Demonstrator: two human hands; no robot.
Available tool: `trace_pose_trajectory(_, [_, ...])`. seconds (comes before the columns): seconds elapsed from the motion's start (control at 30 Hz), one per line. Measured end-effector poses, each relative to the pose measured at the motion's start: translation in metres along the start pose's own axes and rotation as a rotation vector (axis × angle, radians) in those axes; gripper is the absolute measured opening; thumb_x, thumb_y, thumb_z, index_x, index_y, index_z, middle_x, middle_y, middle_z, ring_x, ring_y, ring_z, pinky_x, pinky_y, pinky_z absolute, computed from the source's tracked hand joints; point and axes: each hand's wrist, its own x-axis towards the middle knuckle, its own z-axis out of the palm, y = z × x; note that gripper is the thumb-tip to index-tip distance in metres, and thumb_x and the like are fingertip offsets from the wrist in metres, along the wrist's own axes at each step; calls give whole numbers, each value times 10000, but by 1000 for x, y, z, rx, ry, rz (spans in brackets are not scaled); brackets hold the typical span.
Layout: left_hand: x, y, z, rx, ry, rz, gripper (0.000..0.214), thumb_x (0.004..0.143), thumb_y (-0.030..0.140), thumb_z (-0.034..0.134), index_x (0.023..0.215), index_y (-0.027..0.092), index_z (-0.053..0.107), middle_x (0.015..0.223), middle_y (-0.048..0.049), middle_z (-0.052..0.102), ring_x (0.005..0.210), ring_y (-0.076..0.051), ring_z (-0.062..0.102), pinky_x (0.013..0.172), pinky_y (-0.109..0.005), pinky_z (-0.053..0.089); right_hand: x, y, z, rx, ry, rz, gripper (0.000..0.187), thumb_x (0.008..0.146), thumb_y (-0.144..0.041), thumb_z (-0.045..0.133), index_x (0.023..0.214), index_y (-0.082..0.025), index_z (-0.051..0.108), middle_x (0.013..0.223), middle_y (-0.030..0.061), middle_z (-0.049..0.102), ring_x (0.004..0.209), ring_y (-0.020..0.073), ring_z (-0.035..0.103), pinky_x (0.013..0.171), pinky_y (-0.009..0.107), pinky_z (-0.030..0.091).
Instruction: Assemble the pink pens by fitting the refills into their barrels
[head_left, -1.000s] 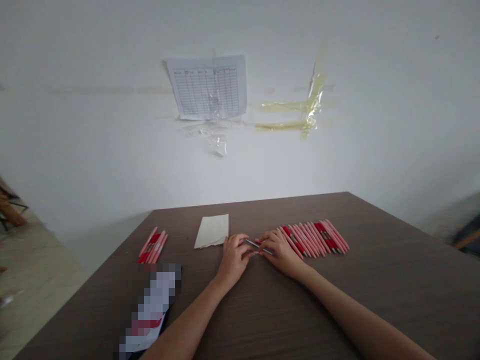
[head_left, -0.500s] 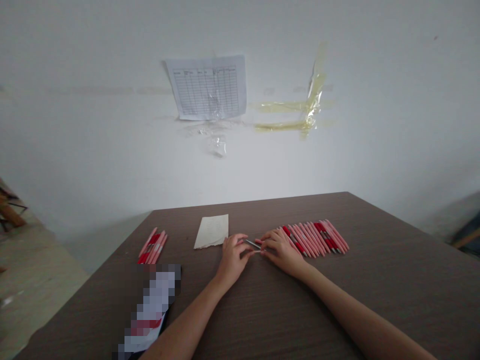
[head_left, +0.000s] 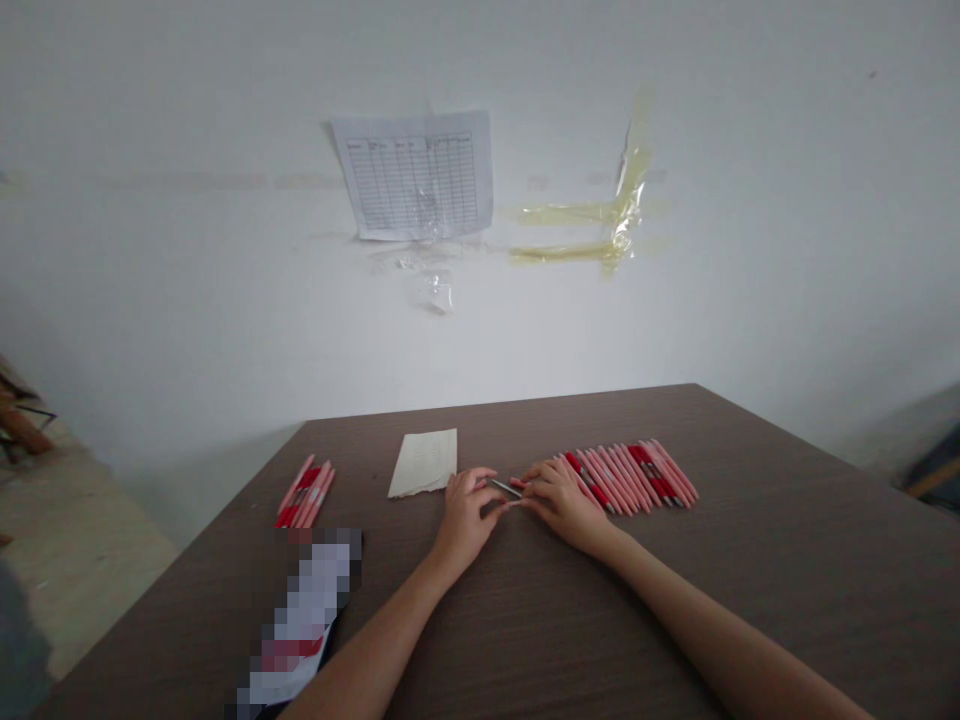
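Shows two bare hands meeting near the middle of a dark wood-grain tabletop (head_left: 750, 570), forearms reaching in from the lower edge of the view. Shows the left hand (head_left: 465, 512) pinching the near-left end of a thin grey rod (head_left: 507, 488) between thumb and fingertips, and the right hand (head_left: 561, 500) closed on the opposite end, fingers curled over it. Places the rod low between the two hands, slanting slightly down to the right; cannot tell whether it touches the surface. Just right of the right hand, touching or nearly touching its knuckles: a row of pink and red pens (head_left: 634, 474), laid side by side and fanned toward the far right. Well to the left: a smaller bunch of pink and red pens (head_left: 306, 492), packed together. Between that bunch and the left hand, slightly farther back: a pale paper slip (head_left: 424, 462), lying flat. Near the lower left edge: a blurred object (head_left: 304, 620), not identifiable. On the white wall behind: a printed sheet (head_left: 416, 175) with a ruled table, and strips of yellowed tape (head_left: 615, 215) beside it.
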Motion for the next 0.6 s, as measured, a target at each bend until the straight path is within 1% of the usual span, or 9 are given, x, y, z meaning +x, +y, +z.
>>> trace_pose_trajectory(0.23, [0,0,0,-7,1,-9,22,785,253,723,803,244,731,1110,-66,631,1045,-233,601,1009,-521,432,0,1,1,17,10,-7,114,908,-268,604,948,-245,708,1093,58,634,1081,225,504,972,406,403])
trace_pose_trajectory(0.4, [1,1,0,-9,14,-5,23,785,262,723,800,247,732,1091,-58,632,1048,-224,595,998,-491,447,1,-1,-2,8,1,1,122,911,-294,603,954,-258,711,1091,54,636,1087,226,505,980,404,395])
trace_pose_trajectory(0.5, [1,1,0,-10,23,-16,38,796,281,713,806,251,735,1088,-55,631,1045,-220,589,989,-480,449,1,-1,-2,-4,-1,7,167,916,-318,596,1039,-279,702,1092,54,639,1086,227,506,986,410,388])
trace_pose_trajectory(0.6, [1,0,1,-8,28,-39,33,795,264,714,809,244,737,1082,-60,629,1043,-223,582,968,-465,455,1,3,-2,-28,4,31,236,933,-351,563,1132,-284,672,1089,57,638,1071,226,504,972,405,394])
